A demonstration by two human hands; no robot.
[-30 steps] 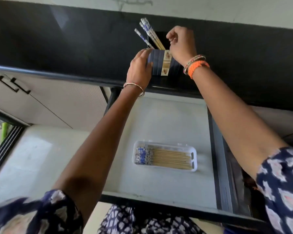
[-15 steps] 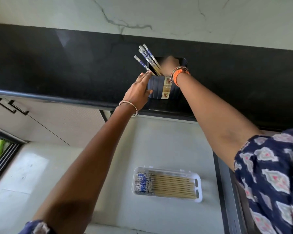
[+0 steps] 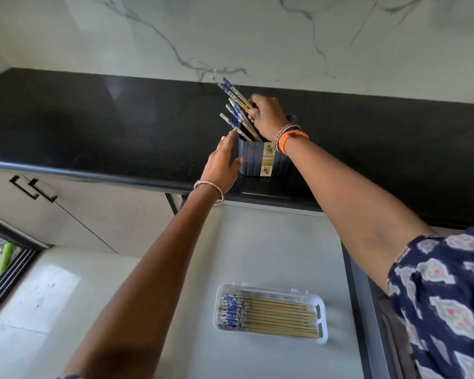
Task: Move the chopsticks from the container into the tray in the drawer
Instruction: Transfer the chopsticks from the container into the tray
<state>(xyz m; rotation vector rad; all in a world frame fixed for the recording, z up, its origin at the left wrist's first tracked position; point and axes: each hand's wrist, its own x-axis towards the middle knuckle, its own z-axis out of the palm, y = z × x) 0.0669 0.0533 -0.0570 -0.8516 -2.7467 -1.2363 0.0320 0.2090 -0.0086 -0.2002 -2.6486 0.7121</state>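
Soft daylight fills the scene evenly, brightest on the marble wall (image 3: 257, 31) above the fingers (image 3: 253, 105) of the right hand. The glossy black table (image 3: 93, 119) left of the fingers carries a faint pale sheen. A mild shadow lies beside the white tray (image 3: 322, 318) well below the fingers, in the pale drawer (image 3: 271, 242). Wide-angle distortion bends the table's edge. The patterned sleeve (image 3: 449, 296) at the right border is smeared by motion blur, and the nearer forearms look soft.

Home kitchen: black countertop (image 3: 121, 127), marble backsplash (image 3: 148, 31), open drawer (image 3: 271, 242).
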